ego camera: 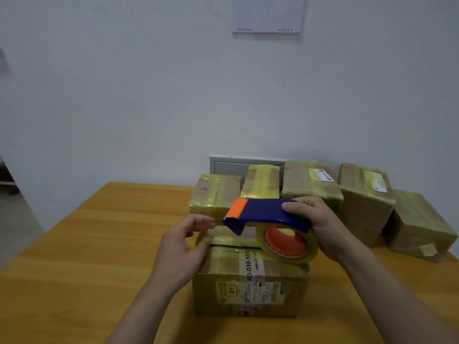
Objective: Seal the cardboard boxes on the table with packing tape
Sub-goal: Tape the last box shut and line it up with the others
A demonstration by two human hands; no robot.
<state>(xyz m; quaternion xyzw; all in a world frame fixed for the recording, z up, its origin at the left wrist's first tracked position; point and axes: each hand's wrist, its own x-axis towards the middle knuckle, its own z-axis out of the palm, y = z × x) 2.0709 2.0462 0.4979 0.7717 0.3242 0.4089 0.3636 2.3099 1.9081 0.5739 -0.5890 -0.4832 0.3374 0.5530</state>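
A cardboard box [250,281] wrapped in yellowish tape, with printed labels, stands in front of me on the wooden table [87,256]. A dark gap runs across its top near the far edge. My right hand [320,224] grips a blue tape dispenser [263,212] with an orange tip and an orange-cored roll of clear tape [288,243], held just above the box top. My left hand [183,244] hovers at the box's top left corner, fingers apart and curled, its thumb at the box's edge.
Several other taped cardboard boxes [310,184] stand in a row at the table's back and right side, against a white wall. A grey panel [228,165] sits behind them. A paper sheet [268,13] hangs on the wall.
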